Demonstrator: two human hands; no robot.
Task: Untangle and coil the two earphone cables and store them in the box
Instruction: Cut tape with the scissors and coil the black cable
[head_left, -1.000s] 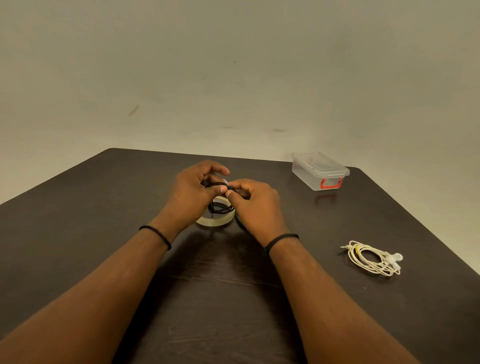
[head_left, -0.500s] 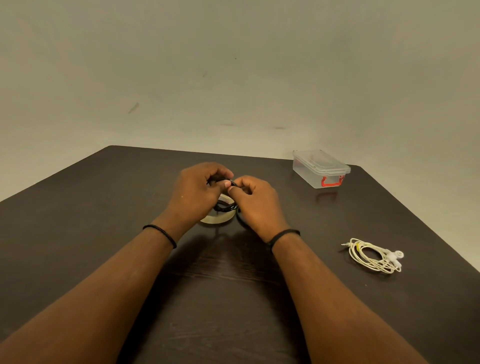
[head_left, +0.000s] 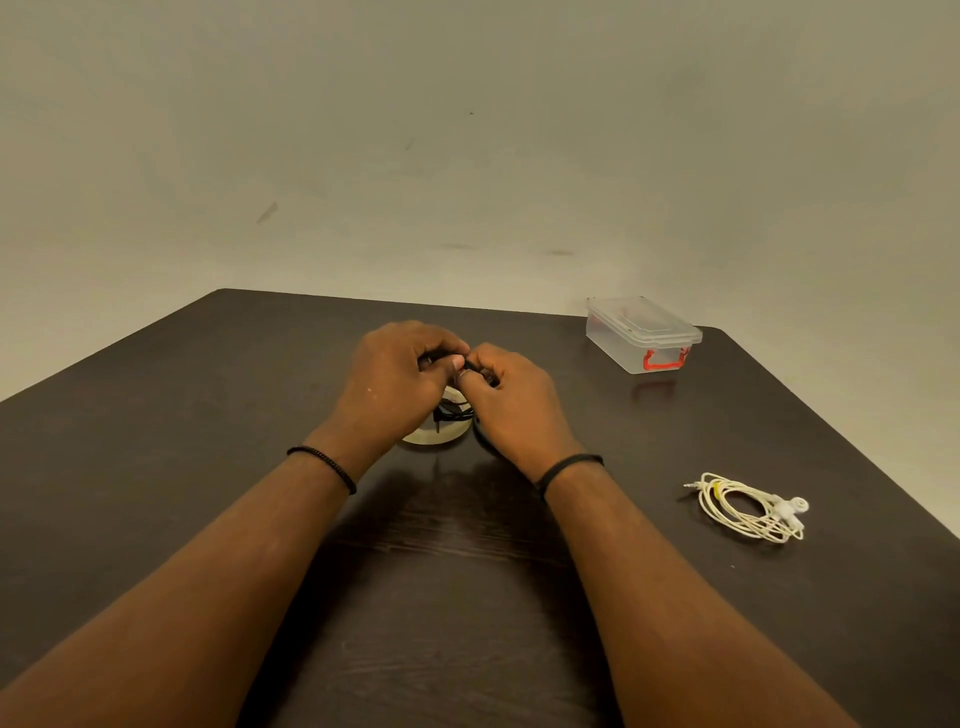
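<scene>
The dark brown wooden table (head_left: 218, 467) has plenty of bare surface on either side of the fingers and towards the person, so the forearms can swing freely; its far edge runs just beyond the knuckles and the right edge falls away past the white bundle. Beyond and to the right of the fingers, well apart, sits the clear plastic box with a red latch (head_left: 641, 335), lid on, close to the far corner. The left hand (head_left: 397, 379) and right hand (head_left: 511, 402) meet thumb to thumb, fingers curled and pinching the thin black earphone cable (head_left: 451, 413), which hangs below them over a pale roll of tape (head_left: 434, 435). I'd keep the loops even and pinch the crossing firmly so the coil doesn't spring open. The coiled white earphone cable (head_left: 745, 506) lies right of the fingers, nearer the person, untouched
</scene>
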